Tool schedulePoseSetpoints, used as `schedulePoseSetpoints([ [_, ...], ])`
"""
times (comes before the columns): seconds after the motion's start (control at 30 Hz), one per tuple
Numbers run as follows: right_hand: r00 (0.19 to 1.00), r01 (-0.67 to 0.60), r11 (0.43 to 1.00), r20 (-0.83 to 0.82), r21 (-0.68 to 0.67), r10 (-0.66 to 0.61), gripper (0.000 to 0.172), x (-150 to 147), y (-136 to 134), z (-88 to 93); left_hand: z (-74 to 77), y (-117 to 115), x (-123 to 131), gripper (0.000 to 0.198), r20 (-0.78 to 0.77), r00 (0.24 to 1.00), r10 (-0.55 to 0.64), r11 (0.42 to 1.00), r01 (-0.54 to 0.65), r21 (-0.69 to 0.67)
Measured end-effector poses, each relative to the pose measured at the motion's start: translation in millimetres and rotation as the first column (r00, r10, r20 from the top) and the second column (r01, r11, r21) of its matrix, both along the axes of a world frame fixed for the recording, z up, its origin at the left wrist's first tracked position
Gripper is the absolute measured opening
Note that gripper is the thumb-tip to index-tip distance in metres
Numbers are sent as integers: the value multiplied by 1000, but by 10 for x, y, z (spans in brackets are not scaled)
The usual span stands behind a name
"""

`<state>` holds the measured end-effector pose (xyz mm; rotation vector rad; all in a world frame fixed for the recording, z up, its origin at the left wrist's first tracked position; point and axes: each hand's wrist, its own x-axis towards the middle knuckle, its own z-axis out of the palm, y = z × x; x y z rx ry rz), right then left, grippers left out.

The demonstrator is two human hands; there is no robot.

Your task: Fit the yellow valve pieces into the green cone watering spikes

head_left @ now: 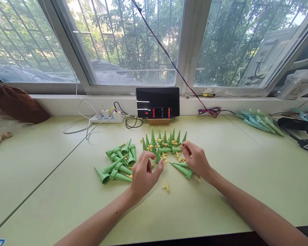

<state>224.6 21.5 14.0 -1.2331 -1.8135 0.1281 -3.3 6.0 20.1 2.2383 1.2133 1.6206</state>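
My left hand [145, 173] hovers over the middle of the table, thumb and index finger apart, with nothing visible between them. Just beyond its fingertips stands a green cone-shaped spike [157, 156]. My right hand [197, 159] has its fingers curled together beside a green spike lying on its side [176, 150]; whether they hold anything small is hidden. Under that hand lie more green spikes [182, 171] and small yellow connectors [180, 159]. A single yellow T-shaped connector [166, 186] rests nearer to me, between my forearms.
A loose pile of green spikes [118, 164] lies left of my left hand. Several upright spikes [165, 137] form a row behind my hands. Farther back are a phone [160, 112] leaning on a dark tablet [157, 97], a power strip [107, 118] and coiled cables [213, 111].
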Motion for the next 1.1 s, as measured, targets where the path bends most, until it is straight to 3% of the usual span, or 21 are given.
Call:
schedulePoseSetpoints([
  [0.13,991,37,995,129,-98,-24,19,98,78,-5,-27,-23,-4,23,-136,976,-167,977,183,110],
  [0.23,975,65,986,219,-154,-30,18,127,102,-42,-90,-51,5,29,-366,871,-327,930,365,39],
  [0.33,963,91,977,268,-191,-37,18,135,107,-62,-153,-78,12,33,-503,751,-429,889,450,-87],
  [0.43,950,138,965,306,-222,-66,18,146,107,-41,-190,-85,5,30,-552,683,-478,869,458,-185],
  [0.6,918,243,929,374,-277,-129,18,171,111,27,-218,-69,-11,26,-589,655,-473,874,430,-224],
  [0.8,890,296,894,437,-338,-130,19,185,116,58,-231,-60,-4,28,-605,660,-446,889,407,-210],
  [1.1,894,273,889,439,-368,-93,20,225,119,76,-202,-65,-1,35,-585,693,-421,897,415,-154],
])
